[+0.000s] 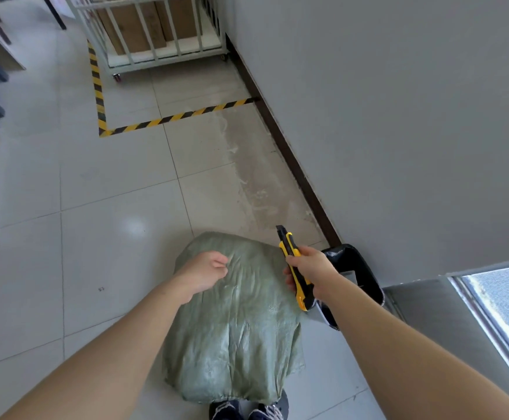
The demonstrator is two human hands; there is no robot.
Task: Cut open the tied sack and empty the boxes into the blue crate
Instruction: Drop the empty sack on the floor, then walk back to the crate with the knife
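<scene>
A bulging green woven sack [238,322] lies on the tiled floor in front of my shoes. My left hand [204,272] rests on the sack's upper left part, fingers curled loosely with nothing in them. My right hand [311,272] hovers over the sack's right edge, shut on a yellow and black utility knife [294,268] whose tip points up and away. The sack's tied end is not visible. No blue crate is in view.
A bin lined with a black bag [356,268] stands right of the sack against the grey wall [398,116]. A white railed cart [162,28] holding cardboard boxes stands far back, behind yellow-black floor tape [168,119]. Furniture legs line the left edge.
</scene>
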